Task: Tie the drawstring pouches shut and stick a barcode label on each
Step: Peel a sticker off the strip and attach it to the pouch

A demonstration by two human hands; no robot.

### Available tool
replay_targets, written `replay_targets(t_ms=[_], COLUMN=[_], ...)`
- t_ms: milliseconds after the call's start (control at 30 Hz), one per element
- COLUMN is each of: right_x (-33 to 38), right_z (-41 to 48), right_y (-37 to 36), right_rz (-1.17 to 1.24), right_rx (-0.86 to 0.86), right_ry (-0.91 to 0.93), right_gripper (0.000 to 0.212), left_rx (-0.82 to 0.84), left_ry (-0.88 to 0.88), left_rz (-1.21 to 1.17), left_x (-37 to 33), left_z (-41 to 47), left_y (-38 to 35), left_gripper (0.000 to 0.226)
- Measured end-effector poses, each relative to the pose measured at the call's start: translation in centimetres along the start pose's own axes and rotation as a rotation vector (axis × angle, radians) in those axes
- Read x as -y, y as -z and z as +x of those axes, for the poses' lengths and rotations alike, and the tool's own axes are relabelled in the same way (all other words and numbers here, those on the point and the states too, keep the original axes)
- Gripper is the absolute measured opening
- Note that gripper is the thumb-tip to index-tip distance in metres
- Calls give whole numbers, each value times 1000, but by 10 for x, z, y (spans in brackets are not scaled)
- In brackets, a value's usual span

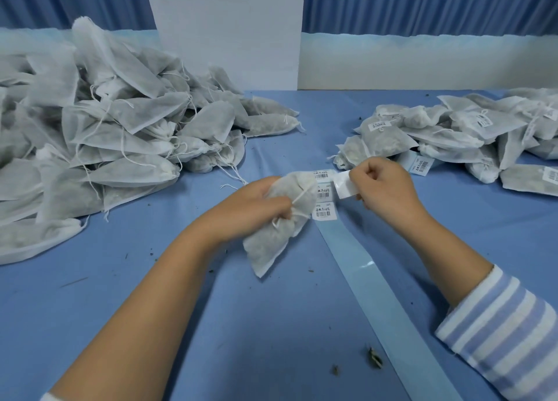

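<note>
On the desk (151,310), the left pouch pile (105,123) and right pouch pile (471,129) lie well apart; the label strip (377,295) runs between them.
</note>
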State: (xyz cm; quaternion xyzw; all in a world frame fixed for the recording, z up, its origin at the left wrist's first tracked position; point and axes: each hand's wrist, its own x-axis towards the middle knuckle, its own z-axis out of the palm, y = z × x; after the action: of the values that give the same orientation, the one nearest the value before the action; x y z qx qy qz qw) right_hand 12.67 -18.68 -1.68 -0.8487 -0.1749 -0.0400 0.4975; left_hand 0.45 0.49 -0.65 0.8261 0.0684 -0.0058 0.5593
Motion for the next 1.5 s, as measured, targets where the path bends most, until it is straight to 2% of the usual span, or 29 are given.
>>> replay_targets(t_ms=[167,300,433,533,767,1000,1333,1500], right_x=[8,16,18,20,20,21,18,15], right_z=[-3,-10,-21,-28,-30,-35,-35,-32], right_y=[0,-2,-10,-15,-21,-22,-19,-19], right_rz=[172,304,186,69,-169,-270,-235,-144], right_rx=[-21,20,-127,-211,-283,-138,-30,62], right_ry=[112,139,330,459,694,800,860,809], right_gripper=[19,18,17,8,8,8,16,17], left_rx=[-172,-226,-177,-101,-44,14,53,102], left_ry=[97,176,187,174,103,16,-46,-71], left_rz=[-323,-505,-600,-671,-698,-696,-685,-705], left_x=[4,3,2,-2,-5,-3,-2,-1], left_z=[6,8,8,7,4,2,2,2], left_y=[1,-9,-20,-26,-34,-33,-30,-26], left_gripper=[13,8,12,13,20,15,17,20])
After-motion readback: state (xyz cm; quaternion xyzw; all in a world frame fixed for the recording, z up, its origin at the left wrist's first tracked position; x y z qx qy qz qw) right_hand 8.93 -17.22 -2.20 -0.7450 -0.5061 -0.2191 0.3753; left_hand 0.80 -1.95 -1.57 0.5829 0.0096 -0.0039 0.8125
